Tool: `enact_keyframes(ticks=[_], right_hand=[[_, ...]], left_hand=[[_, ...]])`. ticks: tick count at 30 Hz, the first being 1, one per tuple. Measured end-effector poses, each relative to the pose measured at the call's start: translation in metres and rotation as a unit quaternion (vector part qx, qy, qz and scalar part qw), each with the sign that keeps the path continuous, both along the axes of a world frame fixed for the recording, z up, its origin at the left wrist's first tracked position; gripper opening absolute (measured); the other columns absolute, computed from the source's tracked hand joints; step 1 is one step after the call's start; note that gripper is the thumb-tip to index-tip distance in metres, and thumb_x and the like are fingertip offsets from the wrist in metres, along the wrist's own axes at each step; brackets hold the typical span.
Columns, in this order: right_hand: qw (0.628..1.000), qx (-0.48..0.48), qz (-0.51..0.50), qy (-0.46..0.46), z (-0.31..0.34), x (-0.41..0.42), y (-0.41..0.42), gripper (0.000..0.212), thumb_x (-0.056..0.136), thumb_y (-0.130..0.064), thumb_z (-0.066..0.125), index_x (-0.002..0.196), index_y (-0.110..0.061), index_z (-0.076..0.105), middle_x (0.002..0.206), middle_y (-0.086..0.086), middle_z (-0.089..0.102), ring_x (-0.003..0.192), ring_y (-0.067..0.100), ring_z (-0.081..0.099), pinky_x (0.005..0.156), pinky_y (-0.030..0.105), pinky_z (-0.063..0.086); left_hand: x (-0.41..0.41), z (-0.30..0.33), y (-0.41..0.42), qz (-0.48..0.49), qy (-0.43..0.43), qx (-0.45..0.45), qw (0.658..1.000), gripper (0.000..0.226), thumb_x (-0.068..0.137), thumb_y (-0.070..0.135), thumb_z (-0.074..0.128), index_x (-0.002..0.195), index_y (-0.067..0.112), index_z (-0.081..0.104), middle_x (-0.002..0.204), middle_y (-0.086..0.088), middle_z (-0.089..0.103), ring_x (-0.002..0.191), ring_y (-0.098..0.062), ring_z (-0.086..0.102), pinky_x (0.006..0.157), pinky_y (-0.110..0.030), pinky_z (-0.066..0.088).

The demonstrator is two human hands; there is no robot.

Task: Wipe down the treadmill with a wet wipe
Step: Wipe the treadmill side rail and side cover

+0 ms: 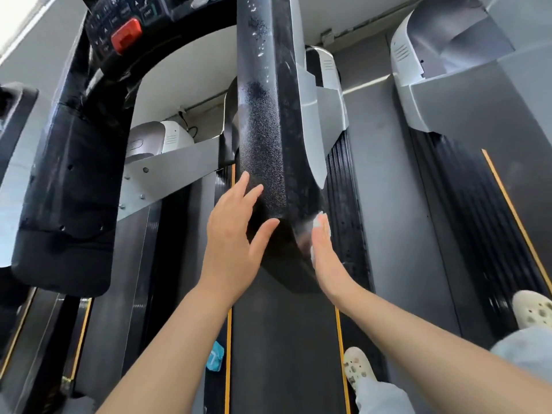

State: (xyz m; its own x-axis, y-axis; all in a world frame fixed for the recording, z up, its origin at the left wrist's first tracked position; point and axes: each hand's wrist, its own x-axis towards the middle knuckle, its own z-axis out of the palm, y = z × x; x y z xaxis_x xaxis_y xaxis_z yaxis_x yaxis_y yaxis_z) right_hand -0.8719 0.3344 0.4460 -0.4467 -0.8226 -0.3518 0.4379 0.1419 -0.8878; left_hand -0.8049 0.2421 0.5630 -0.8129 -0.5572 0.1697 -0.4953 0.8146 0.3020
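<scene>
Handrail: black textured treadmill arm (268, 138), droplets near its top.
Left hand (231, 234): flat, fingers spread on the rail.
Right hand (324, 258): straight fingers press white wet wipe (317, 223) against the rail's side (blurred).
Room: grey floor (385, 204), neighbouring treadmill (466, 174).

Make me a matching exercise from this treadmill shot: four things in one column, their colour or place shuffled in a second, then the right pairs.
Column one:
1. wet wipe
2. stop button
3. handrail
4. blue packet

Column two:
A. red, on the console
B. black and textured, between the hands
C. white, under the right hand
D. down on the treadmill deck, below the left hand

Pairs: 1-C, 2-A, 3-B, 4-D
</scene>
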Motion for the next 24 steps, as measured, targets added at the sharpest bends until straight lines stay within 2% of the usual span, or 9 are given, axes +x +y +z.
enact_keyframes(ticks=[3, 5, 8, 11, 15, 17, 19, 21, 24], right_hand=[[0.984, -0.127, -0.01, 0.123, 0.02, 0.007, 0.0, 0.07, 0.088, -0.071, 0.014, 0.141, -0.039, -0.018, 0.154, -0.013, -0.023, 0.142, 0.002, -0.018, 0.117, 0.029, -0.005], [0.978, -0.139, -0.016, 0.155, 0.011, 0.002, -0.006, 0.069, 0.091, -0.065, 0.016, 0.143, -0.035, -0.017, 0.157, -0.008, -0.02, 0.144, 0.006, -0.015, 0.117, 0.029, -0.004], [0.999, -0.031, -0.042, 0.01, -0.015, -0.03, -0.029, 0.071, 0.096, -0.054, 0.017, 0.15, -0.015, -0.009, 0.159, -0.001, -0.009, 0.146, 0.013, -0.008, 0.117, 0.03, 0.005], [0.999, 0.027, -0.005, -0.02, -0.021, -0.045, -0.033, 0.073, 0.092, -0.065, 0.011, 0.149, -0.026, -0.012, 0.157, -0.011, -0.013, 0.144, 0.006, -0.009, 0.119, 0.034, -0.001], [0.979, -0.101, 0.038, 0.17, 0.019, -0.007, 0.004, 0.054, 0.097, -0.043, 0.014, 0.139, -0.026, -0.016, 0.154, -0.004, -0.019, 0.143, 0.008, -0.018, 0.116, 0.022, -0.008], [0.971, -0.144, 0.015, 0.193, 0.021, -0.002, 0.007, 0.062, 0.099, -0.046, 0.016, 0.145, -0.019, -0.016, 0.157, 0.002, -0.018, 0.144, 0.013, -0.017, 0.114, 0.014, -0.005], [0.995, -0.087, -0.019, 0.051, 0.003, -0.022, -0.01, 0.062, 0.102, -0.038, 0.019, 0.148, -0.004, -0.003, 0.157, 0.012, -0.005, 0.144, 0.025, -0.006, 0.108, 0.007, 0.008], [0.996, 0.006, -0.014, -0.083, -0.022, -0.05, -0.029, 0.059, 0.102, -0.044, 0.013, 0.151, -0.015, -0.002, 0.159, 0.0, -0.002, 0.146, 0.018, -0.003, 0.111, 0.016, 0.008], [0.992, 0.051, 0.015, -0.111, -0.04, -0.061, -0.036, 0.055, 0.1, -0.048, 0.007, 0.15, -0.029, -0.005, 0.157, -0.013, -0.008, 0.144, 0.005, -0.006, 0.116, 0.029, -0.003]], left_hand=[[-0.015, -0.001, -0.001, -0.016, 0.023, -0.05, 0.998, 0.044, 0.091, 0.029, 0.046, 0.126, 0.004, 0.056, 0.138, -0.013, 0.048, 0.127, -0.021, 0.039, 0.107, -0.038, 0.028], [-0.024, -0.003, -0.003, -0.024, 0.013, -0.071, 0.997, 0.041, 0.092, 0.027, 0.045, 0.123, 0.005, 0.059, 0.135, -0.013, 0.052, 0.124, -0.022, 0.042, 0.106, -0.04, 0.031], [-0.034, -0.007, -0.004, -0.052, -0.011, -0.105, 0.993, 0.038, 0.091, 0.024, 0.046, 0.12, 0.004, 0.061, 0.132, -0.013, 0.054, 0.121, -0.023, 0.043, 0.104, -0.037, 0.031], [-0.044, -0.01, -0.005, -0.068, -0.018, -0.129, 0.989, 0.034, 0.091, 0.02, 0.046, 0.117, 0.004, 0.062, 0.13, -0.013, 0.055, 0.12, -0.023, 0.044, 0.102, -0.035, 0.03], [-0.06, -0.01, -0.01, -0.039, 0.005, -0.137, 0.99, 0.035, 0.092, 0.02, 0.043, 0.116, 0.004, 0.063, 0.128, -0.013, 0.057, 0.119, -0.025, 0.048, 0.103, -0.033, 0.029], [-0.067, -0.009, -0.013, -0.032, 0.006, -0.137, 0.99, 0.036, 0.092, 0.021, 0.042, 0.116, 0.005, 0.064, 0.128, -0.012, 0.058, 0.118, -0.026, 0.048, 0.102, -0.034, 0.029], [-0.072, -0.01, -0.014, -0.041, -0.012, -0.143, 0.989, 0.036, 0.093, 0.023, 0.041, 0.116, 0.006, 0.063, 0.128, -0.011, 0.057, 0.119, -0.026, 0.048, 0.102, -0.036, 0.03], [-0.072, -0.012, -0.014, -0.055, -0.029, -0.146, 0.987, 0.036, 0.092, 0.023, 0.041, 0.116, 0.006, 0.063, 0.128, -0.01, 0.058, 0.119, -0.024, 0.047, 0.102, -0.036, 0.03], [-0.073, -0.014, -0.015, -0.052, -0.03, -0.137, 0.989, 0.036, 0.09, 0.019, 0.041, 0.116, 0.007, 0.063, 0.125, -0.009, 0.059, 0.119, -0.023, 0.043, 0.103, -0.037, 0.029]])
